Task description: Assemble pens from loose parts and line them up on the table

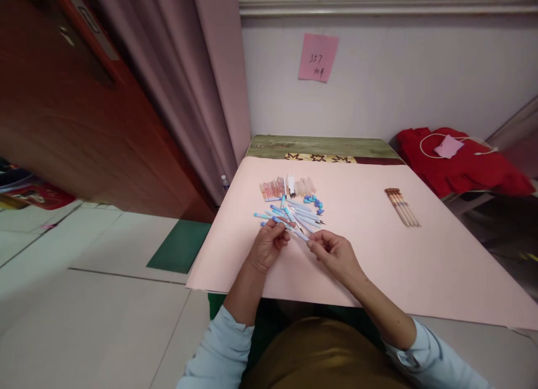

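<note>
Between my two hands is a light blue pen (pixel 300 234), slanting down to the right. My left hand (pixel 268 244) is closed around its upper left end, and the fingertips of my right hand (pixel 337 258) pinch its lower right end. Just beyond my hands lies a loose pile of blue and pale lilac pens (pixel 309 214), some showing dark tips. Small blue caps (pixel 313 199) are scattered to the right of the pile. Behind it is a row of pinkish, see-through barrel-like pieces (pixel 273 188), with thin white sticks with dark ends (pixel 291 184) among them.
Several pens with brown tops (pixel 402 207) lie side by side at the right of the pink-covered table (pixel 357 209). A red cloth (pixel 445 165) with a white cable sits beyond the right edge. A brown door (pixel 126 109) and a curtain (pixel 218 58) stand left.
</note>
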Available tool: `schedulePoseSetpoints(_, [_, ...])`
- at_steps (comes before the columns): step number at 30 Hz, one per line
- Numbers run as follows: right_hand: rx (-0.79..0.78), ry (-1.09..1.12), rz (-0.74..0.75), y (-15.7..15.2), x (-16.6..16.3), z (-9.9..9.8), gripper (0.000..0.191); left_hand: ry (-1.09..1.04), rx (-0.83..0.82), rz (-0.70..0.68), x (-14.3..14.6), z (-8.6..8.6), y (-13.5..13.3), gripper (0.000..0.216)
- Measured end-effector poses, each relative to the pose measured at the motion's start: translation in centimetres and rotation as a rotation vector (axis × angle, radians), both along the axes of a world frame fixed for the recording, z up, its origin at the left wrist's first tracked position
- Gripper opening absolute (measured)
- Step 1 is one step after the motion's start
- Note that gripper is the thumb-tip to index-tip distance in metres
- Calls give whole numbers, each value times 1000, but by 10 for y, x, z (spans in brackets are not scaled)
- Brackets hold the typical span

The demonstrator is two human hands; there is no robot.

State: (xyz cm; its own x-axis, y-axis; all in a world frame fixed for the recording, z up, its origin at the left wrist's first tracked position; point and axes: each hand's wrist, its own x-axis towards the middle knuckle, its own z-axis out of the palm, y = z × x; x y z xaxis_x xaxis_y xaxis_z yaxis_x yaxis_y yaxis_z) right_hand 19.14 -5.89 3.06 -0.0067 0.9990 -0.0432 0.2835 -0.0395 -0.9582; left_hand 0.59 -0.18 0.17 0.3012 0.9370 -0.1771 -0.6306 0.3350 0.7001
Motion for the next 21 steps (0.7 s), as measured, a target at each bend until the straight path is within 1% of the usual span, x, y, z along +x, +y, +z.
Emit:
schedulePoseSetpoints(4, [185, -177, -90, 4, -3, 2, 18, -9, -7, 58, 3, 2, -1, 25])
schedulePoseSetpoints(7, [311, -173, -126, 8, -10, 2, 16, -40, -21, 94, 3, 2, -1, 24])
schedulePoseSetpoints(13, [498, -170, -229, 10, -21, -1, 13, -60, -51, 116, 1, 2, -1, 24])
schedulePoseSetpoints(17, [649, -250, -225, 8, -21, 2, 8, -58, -38, 109, 1, 2, -1, 25])
schedulePoseSetpoints(21, [727, -314, -203, 8, -20, 4, 6, -61, -36, 115, 1, 1, -1, 24])
